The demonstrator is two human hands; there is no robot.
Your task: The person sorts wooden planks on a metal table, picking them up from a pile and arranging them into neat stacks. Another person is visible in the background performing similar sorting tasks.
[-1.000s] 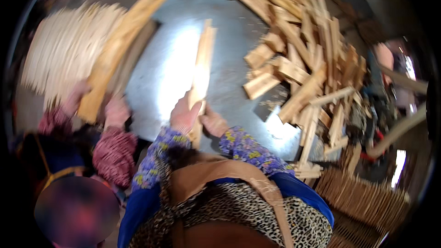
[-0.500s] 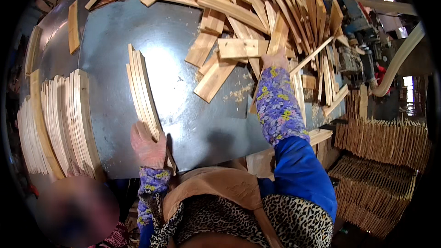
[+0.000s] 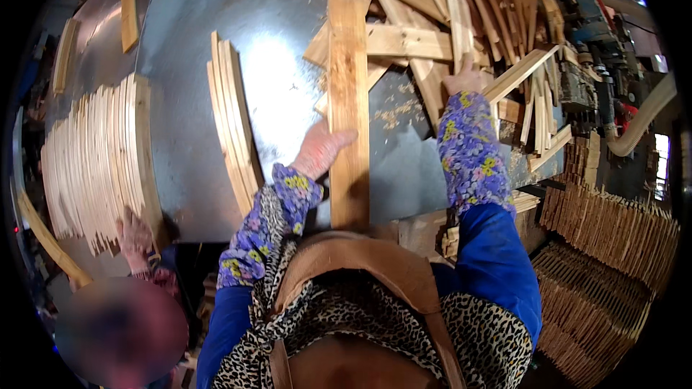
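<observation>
My left hand (image 3: 324, 150) grips a long, wide wooden board (image 3: 349, 101) by its left edge, thumb lying across the top face. The board stretches away from my apron over the metal table (image 3: 288, 180). Farther right, my right hand (image 3: 465, 81) is closed at the near end of a narrower wooden board (image 3: 455, 18) in the loose pile; its fingertips are partly hidden. Left of my left hand lies a small bundle of pale slats (image 3: 232, 119), touched by neither hand.
Jumbled boards (image 3: 411, 43) cover the far right of the table. At the left, a co-worker's hand (image 3: 134, 241) touches a row of upright-packed slats (image 3: 101, 158). Stacked wood strips (image 3: 613, 216) stand at the right, below a machine with a pale hose (image 3: 645, 122).
My left hand has left the slat bundle and moved right onto the wide board, which now lies before me. My right hand has shifted slightly right. The co-worker's long strip has moved off the slat row.
</observation>
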